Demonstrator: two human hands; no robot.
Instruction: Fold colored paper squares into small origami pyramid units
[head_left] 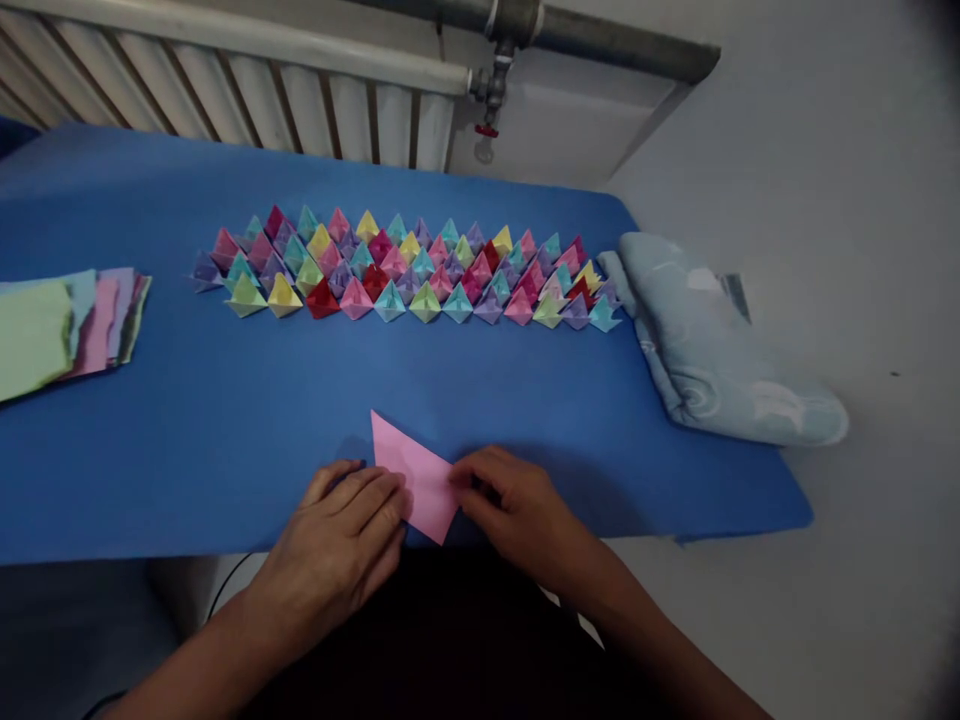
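Observation:
A pink sheet of paper [424, 480], folded to a pointed shape, lies near the front edge of the blue table. On its left side rests my left hand [345, 535], palm down, with the fingertips on the paper and the fingers lying side by side. My right hand [521, 505] pinches the paper's right corner between thumb and forefinger. Beyond the paper, several rows of small folded paper boats [425, 303] in many colours stand close together.
Stacked coloured paper sheets [34, 335] lie at the left of the blue table [262, 420]. A rolled light-blue blanket [720, 350] sits at the right end. A radiator [300, 100] and a pipe with a red-handled valve [487, 130] are behind.

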